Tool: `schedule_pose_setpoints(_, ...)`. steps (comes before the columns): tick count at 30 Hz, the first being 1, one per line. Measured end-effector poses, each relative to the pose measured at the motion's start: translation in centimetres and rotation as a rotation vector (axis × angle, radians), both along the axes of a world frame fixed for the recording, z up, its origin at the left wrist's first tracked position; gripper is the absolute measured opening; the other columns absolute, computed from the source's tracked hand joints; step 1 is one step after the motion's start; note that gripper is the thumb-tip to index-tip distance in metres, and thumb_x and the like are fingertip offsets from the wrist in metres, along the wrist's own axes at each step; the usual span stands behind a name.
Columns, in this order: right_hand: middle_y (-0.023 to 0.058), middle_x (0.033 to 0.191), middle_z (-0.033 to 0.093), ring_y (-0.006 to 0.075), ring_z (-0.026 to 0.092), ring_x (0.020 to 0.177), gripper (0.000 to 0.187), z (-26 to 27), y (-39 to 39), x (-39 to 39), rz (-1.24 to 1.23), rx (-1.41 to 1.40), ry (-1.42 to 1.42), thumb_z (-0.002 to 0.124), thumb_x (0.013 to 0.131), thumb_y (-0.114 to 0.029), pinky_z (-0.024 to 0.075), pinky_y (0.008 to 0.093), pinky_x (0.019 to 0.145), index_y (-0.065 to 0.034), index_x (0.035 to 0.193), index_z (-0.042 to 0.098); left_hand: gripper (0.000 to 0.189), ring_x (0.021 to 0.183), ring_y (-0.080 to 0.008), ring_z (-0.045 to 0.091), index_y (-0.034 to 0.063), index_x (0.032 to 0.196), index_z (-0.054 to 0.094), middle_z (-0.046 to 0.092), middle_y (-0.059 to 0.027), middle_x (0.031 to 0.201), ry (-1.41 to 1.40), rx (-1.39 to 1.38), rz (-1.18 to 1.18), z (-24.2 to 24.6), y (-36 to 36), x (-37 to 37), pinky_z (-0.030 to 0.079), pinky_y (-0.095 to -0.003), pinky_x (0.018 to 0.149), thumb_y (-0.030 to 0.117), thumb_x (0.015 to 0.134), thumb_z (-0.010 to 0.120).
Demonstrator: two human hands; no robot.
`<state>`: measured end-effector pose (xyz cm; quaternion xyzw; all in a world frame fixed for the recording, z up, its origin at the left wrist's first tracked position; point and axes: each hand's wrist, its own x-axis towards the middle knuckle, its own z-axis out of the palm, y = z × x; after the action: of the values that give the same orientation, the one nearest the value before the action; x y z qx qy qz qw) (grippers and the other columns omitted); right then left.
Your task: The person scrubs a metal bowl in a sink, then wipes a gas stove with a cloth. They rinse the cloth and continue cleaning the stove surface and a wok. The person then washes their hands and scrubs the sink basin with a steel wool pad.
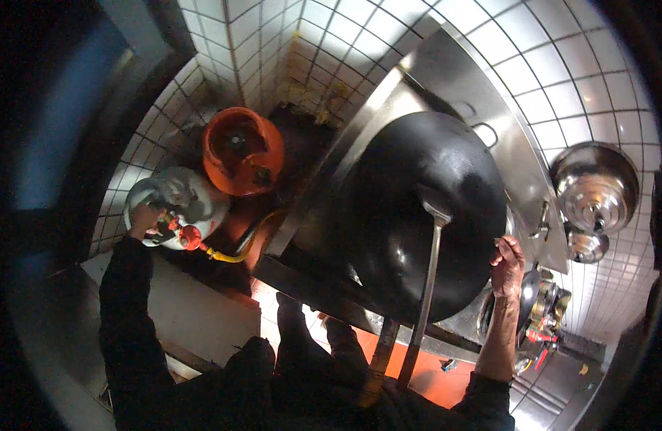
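Observation:
My left hand [144, 220] reaches into the collar of a grey gas cylinder [212, 202], with its fingers at the valve; blur hides the exact grip. A red regulator [190, 237] sits beside it, joined to a yellow gas hose [228, 258]. On the other side, my right hand [508, 266] is raised by the right rim of a large black wok [439, 151], its fingers bent together. Whether they pinch something small or touch the rim, I cannot tell. A long-handled wok spatula [433, 264] rests in the wok, its handle crossing the near rim towards me.
An orange gas cylinder [274, 140] stands behind the grey one. The wok sits on a stainless steel stove [382, 108] with a tap [542, 221] at its back. Metal pots [595, 186] are at the tiled wall. A pale low panel [201, 318] lies under my left arm.

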<state>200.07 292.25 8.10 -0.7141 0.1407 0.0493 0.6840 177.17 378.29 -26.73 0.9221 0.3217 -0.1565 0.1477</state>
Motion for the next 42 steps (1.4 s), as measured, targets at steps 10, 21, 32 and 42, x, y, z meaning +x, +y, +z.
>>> schedule_pose_setpoints(10, -0.0001, 0.085, 0.064, 0.0058, 0.052, 0.059, 0.016, 2.2, -1.4, -7.3, -0.155, 0.360, 0.054, 0.066, 0.092, -0.001, 0.0418, 0.0188, 0.053, -0.0040, 0.108, 0.066, 0.054, 0.089, -0.0341, 0.064, 0.0037, 0.118, 0.067, 0.066, -0.0174, 0.100, 0.060, 0.291, -0.244, -1.6, 0.5, 1.4, 0.052, -0.0481, 0.079, 0.047, 0.087, 0.069)
schedule_pose_setpoints(21, -0.0033, 0.069, 0.058, 0.0040, 0.051, 0.053, 0.006, 4.9, -11.1, -24.4, -0.364, 0.636, -0.132, 0.068, 0.093, -0.008, 0.0435, 0.0168, 0.047, -0.0058, 0.098, 0.066, 0.064, 0.110, -0.0323, 0.050, 0.0111, 0.144, 0.044, 0.048, -0.0151, 0.123, -0.501, -0.285, 0.361, 11.5, -4.9, 7.2, 0.042, -0.0484, 0.091, 0.046, 0.095, 0.065)
schedule_pose_setpoints(32, 0.0021, 0.081, 0.059, 0.0062, 0.052, 0.057, 0.006, -2.0, -24.2, -52.6, -0.712, 0.868, -0.285, 0.065, 0.095, -0.008, 0.0448, 0.0176, 0.050, -0.0046, 0.099, 0.064, 0.068, 0.137, -0.0336, 0.047, 0.0148, 0.155, 0.035, 0.046, -0.0202, 0.150, -1.096, -0.535, -0.411, 46.7, -37.4, 8.6, 0.040, -0.0495, 0.108, 0.045, 0.100, 0.059)
schedule_pose_setpoints(42, -0.0046, 0.077, 0.048, 0.0023, 0.042, 0.057, 0.007, -13.7, -31.5, -88.1, -1.379, 1.263, -0.800, 0.063, 0.097, -0.008, 0.0394, 0.0180, 0.053, -0.0093, 0.096, 0.056, 0.045, 0.111, -0.0230, 0.062, 0.0024, 0.143, 0.047, 0.058, -0.0153, 0.134, -0.651, -0.870, -1.100, 52.1, -89.9, -15.8, 0.052, -0.0340, 0.091, 0.018, 0.102, 0.057)
